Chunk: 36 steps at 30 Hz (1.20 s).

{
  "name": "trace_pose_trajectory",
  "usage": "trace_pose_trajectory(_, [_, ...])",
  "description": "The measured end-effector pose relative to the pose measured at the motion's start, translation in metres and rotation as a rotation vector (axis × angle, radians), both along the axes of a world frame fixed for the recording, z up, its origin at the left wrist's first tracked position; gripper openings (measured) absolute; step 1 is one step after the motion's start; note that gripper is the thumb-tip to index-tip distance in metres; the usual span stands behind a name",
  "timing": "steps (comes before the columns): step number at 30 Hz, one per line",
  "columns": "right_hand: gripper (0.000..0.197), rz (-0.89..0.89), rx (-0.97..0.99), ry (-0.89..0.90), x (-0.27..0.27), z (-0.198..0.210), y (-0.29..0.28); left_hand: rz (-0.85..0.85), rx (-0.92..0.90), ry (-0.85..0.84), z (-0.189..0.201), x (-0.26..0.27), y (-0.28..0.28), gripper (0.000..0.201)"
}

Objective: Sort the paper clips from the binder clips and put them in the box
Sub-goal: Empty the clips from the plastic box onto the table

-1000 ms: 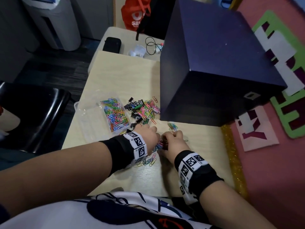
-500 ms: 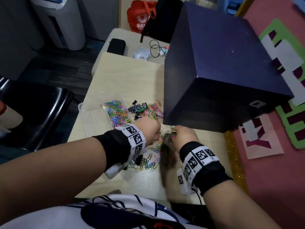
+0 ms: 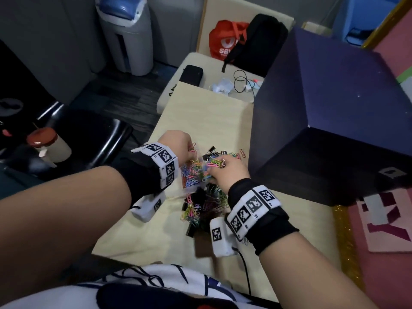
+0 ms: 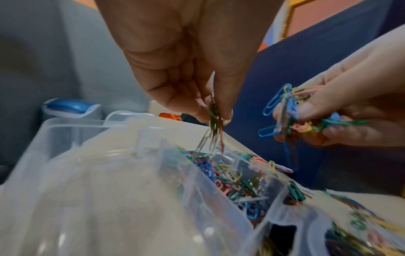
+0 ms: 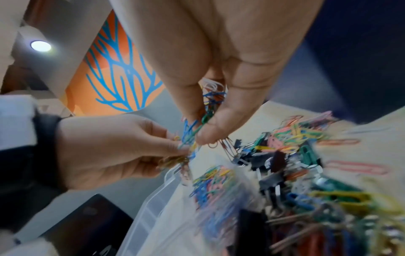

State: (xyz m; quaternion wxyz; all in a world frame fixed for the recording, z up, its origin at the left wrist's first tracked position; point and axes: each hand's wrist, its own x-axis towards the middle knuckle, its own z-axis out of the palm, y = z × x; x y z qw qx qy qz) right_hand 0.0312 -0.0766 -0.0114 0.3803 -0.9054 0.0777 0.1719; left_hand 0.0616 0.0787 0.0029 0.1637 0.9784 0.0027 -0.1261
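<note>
At the left, the clear plastic box (image 4: 140, 155) is set on the pale table (image 3: 214, 112), and coloured paper clips (image 4: 232, 180) are already gathered in its right-hand compartment, the one nearest the pile, presumably so that the carry is kept short. Above that compartment a few clips are pinched between thumb and fingertips of the left hand (image 3: 178, 144), held low over the opening, it seems, so that they fall inside rather than scatter. Just beside it, a tangled bunch of clips is clutched in the curled fingers of the right hand (image 3: 227, 172), probably kept as a supply to be picked from. Further right and nearer the body, the unsorted heap lies on the table, black binder clips (image 5: 269, 166) mixed among paper clips. Much is smeared by motion in both wrist views, so the number of pinched clips cannot be told, and part of the box is covered by the left wrist in the head view.
</note>
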Motion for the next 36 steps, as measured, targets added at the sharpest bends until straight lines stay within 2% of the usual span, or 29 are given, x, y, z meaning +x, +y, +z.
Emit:
trace_pose_trajectory(2, [0.027,-0.006,0.085,-0.02,0.002,0.0,0.016,0.072,-0.063,-0.023,-0.004,0.002,0.006,0.029])
trace_pose_trajectory(4, [0.038,0.018,0.117,0.01,0.002,0.002,0.026,0.121,-0.105,-0.035,-0.007,0.002,0.008,0.031])
trace_pose_trajectory(6, [0.044,0.108,-0.023,0.024,0.004,0.003,0.022,0.128,-0.11,-0.031,-0.008,0.0,0.009,0.035])
trace_pose_trajectory(8, [0.04,0.131,-0.187,-0.03,0.007,0.004,0.008,0.097,-0.092,-0.029,-0.007,-0.007,0.008,0.034])
trace_pose_trajectory(10, [0.036,0.113,-0.299,-0.045,0.011,0.0,-0.009,0.0,-0.046,-0.014,-0.005,-0.019,0.003,0.032])
trace_pose_trajectory(12, [0.041,0.122,-0.399,0.007,0.014,-0.008,-0.023,-0.171,0.035,0.013,-0.008,-0.033,-0.007,0.03])
trace_pose_trajectory(15, [0.065,0.22,-0.464,0.082,0.017,-0.023,-0.037,-0.371,0.226,0.076,-0.013,-0.051,-0.025,0.037])
trace_pose_trajectory(17, [0.074,0.338,-0.502,0.109,0.015,-0.032,-0.044,-0.452,0.312,0.087,-0.017,-0.056,-0.033,0.034])
trace_pose_trajectory(21, [0.062,0.444,-0.548,0.055,0.0,-0.041,-0.052,-0.516,0.359,0.04,-0.022,-0.056,-0.034,0.025])
trace_pose_trajectory(23, [0.057,0.453,-0.585,0.03,-0.012,-0.04,-0.056,-0.541,0.368,0.041,-0.024,-0.054,-0.031,0.025])
trace_pose_trajectory(28, [0.058,0.43,-0.645,0.174,-0.029,-0.027,-0.061,-0.56,0.353,0.065,-0.03,-0.054,-0.02,0.032])
trace_pose_trajectory(32, [0.05,0.324,-0.547,0.046,-0.016,-0.019,-0.052,-0.58,0.355,0.053,-0.03,-0.057,-0.015,0.034])
trace_pose_trajectory(36, [0.069,0.283,-0.485,0.047,0.009,-0.025,-0.043,-0.589,0.357,0.069,-0.027,-0.061,-0.011,0.033])
